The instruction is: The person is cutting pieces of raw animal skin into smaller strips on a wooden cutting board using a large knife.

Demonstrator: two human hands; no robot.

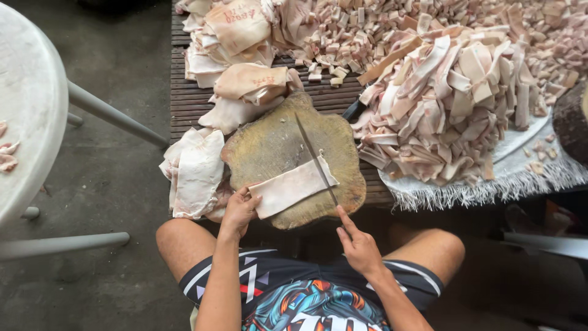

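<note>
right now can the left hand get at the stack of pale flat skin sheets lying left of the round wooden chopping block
Probably yes. The left hand rests on the pale strip at the edge of the round wooden chopping block, and the stack of pale flat skin sheets lies just beside it, uncovered.

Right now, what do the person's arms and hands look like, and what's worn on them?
Both arms are bare from wrist to above the elbow: no sleeves show. The left hand and right hand have no gloves, and no rings, watch or bands are visible. The nearest clothing is dark patterned shorts with white, red and teal shapes.
</note>
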